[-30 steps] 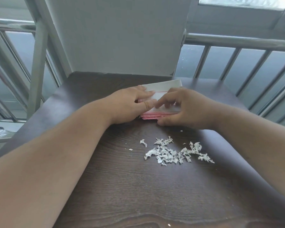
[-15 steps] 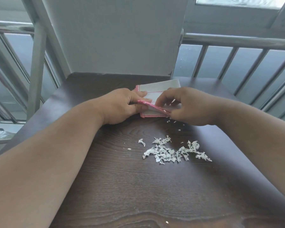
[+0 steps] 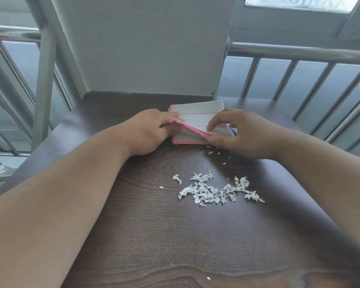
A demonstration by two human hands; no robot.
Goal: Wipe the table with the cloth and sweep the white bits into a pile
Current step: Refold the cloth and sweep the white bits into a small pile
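Note:
A folded white cloth [image 3: 197, 114] with a pink hem lies at the far middle of the dark wooden table [image 3: 154, 235]. My left hand [image 3: 152, 132] grips the cloth's lifted near-left corner. My right hand [image 3: 243, 134] pinches the pink edge of the raised top layer between thumb and fingers. White bits [image 3: 212, 190] lie gathered in a loose pile on the table nearer to me than the cloth. A few small crumbs [image 3: 214, 152] sit just under my right hand.
A white pillar [image 3: 146, 44] rises behind the table's far edge. Metal railings [image 3: 299, 53] run along the left and right sides. One stray white speck [image 3: 208, 278] lies near the table's front edge.
My hands went from pressing the folded cloth flat to lifting its near top layer by the pink edge. A few small crumbs now show under my right hand.

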